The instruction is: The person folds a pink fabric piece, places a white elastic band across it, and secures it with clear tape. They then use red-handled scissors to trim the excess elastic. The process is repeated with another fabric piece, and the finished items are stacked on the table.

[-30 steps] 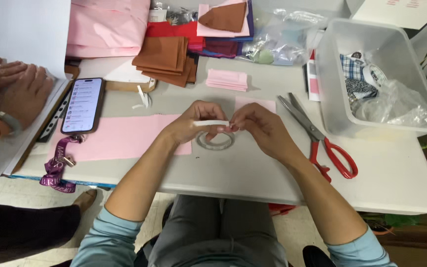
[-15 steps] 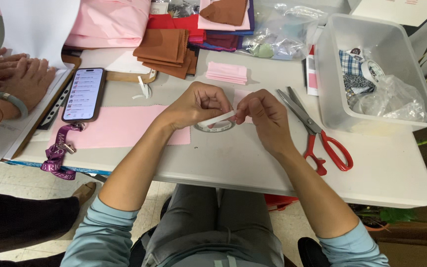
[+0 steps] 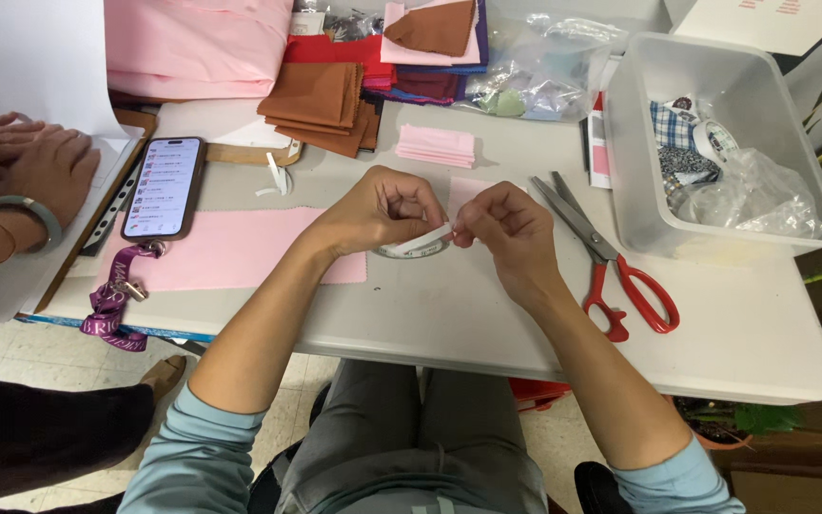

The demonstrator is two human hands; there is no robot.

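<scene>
My left hand (image 3: 378, 211) and my right hand (image 3: 511, 227) meet over the white table (image 3: 449, 314), both pinching a short white strip (image 3: 427, 238) of tape between thumb and fingers. Just under the strip lies a clear tape roll (image 3: 411, 251) on the table, partly hidden by my left hand. A flat pink fabric sheet (image 3: 240, 249) lies under my left wrist.
Red-handled scissors (image 3: 620, 271) lie right of my hands. A clear plastic bin (image 3: 725, 228) holds fabric scraps and bags. A phone (image 3: 166, 187) with a purple lanyard (image 3: 111, 305) is at left. Another person's hands (image 3: 26, 167) rest on paper. Folded fabrics (image 3: 321, 95) sit behind.
My hands have shifted slightly and the white strip now stretches between both hands above the tape roll. The other person's hands have slid along the paper.
</scene>
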